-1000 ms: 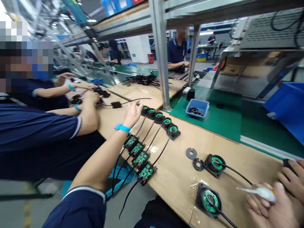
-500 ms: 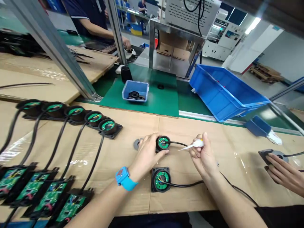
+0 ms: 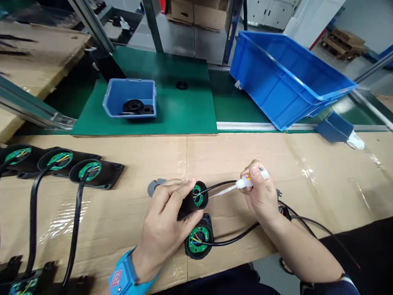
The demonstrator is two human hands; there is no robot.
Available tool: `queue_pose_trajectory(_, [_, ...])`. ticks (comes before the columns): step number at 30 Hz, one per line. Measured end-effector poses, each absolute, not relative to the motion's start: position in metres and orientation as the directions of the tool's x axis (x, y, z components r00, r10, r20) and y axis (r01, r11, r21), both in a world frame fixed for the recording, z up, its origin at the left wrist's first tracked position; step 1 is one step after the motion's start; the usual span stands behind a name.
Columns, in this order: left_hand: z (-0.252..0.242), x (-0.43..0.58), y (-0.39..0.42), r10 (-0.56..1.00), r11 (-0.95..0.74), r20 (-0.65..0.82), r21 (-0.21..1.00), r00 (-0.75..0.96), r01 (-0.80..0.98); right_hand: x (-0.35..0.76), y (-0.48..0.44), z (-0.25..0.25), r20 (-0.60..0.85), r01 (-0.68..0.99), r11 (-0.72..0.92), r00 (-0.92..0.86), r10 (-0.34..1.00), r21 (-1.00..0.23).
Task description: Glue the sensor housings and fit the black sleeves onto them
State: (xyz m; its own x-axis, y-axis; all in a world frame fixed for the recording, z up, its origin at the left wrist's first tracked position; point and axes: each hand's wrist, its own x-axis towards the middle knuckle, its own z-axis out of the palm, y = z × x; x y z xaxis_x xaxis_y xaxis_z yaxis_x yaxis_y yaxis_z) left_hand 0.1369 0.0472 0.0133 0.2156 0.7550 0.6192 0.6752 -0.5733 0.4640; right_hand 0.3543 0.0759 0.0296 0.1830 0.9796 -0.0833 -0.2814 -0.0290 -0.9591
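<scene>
My left hand [image 3: 168,215], with a blue wrist strap [image 3: 130,272], grips a black round housing [image 3: 192,200] lying tilted on its side. A green ring-shaped circuit board with coloured wires sits in its mouth, and a black cable runs out to the right. My right hand [image 3: 259,190] pinches a small white glue bottle [image 3: 245,181]. Its long thin nozzle points left, with the tip close to the housing's rim; whether they touch I cannot tell. Just below, a second black housing [image 3: 199,239] stands with its board facing up. A grey disc-like part [image 3: 154,186] shows behind my left hand.
Several more cabled housings [image 3: 95,174] line the left side. Beyond the cardboard-covered bench [image 3: 245,151], a light-blue bin [image 3: 130,88] with black rings rests on a green mat [image 3: 196,110]. A large blue crate [image 3: 291,78] and a small dark-blue bin [image 3: 334,127] stand at the right.
My left hand has tilted the housing so its mouth faces right. The nozzle tip has come closer to its rim. The view has shifted downward, and the other person's hand at right is gone from sight.
</scene>
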Motion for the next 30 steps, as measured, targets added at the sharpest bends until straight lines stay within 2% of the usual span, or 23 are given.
queue_pose_trajectory(7, [0.016, 0.136, 0.042, 0.749, -0.583, 0.621, 0.453, 0.229, 0.674, 0.358, 0.067, 0.025, 0.141, -0.036, 0.145, 0.106, 0.984, -0.989])
queue_pose_trajectory(20, [0.017, 0.137, 0.041, 0.769, -0.567, 0.594, 0.465, 0.235, 0.68, 0.358, 0.062, 0.028, 0.246, 0.088, 0.24, 0.076, 0.966, -0.967])
queue_pose_trajectory(27, [0.019, 0.139, 0.041, 0.805, -0.533, 0.557, 0.531, 0.204, 0.659, 0.356, 0.061, 0.027, 0.331, 0.111, 0.32, 0.099, 0.939, -0.941])
queue_pose_trajectory(30, [0.019, 0.139, 0.041, 0.823, -0.514, 0.535, 0.562, 0.188, 0.648, 0.356, 0.061, 0.026, 0.323, 0.099, 0.313, 0.103, 0.941, -0.945])
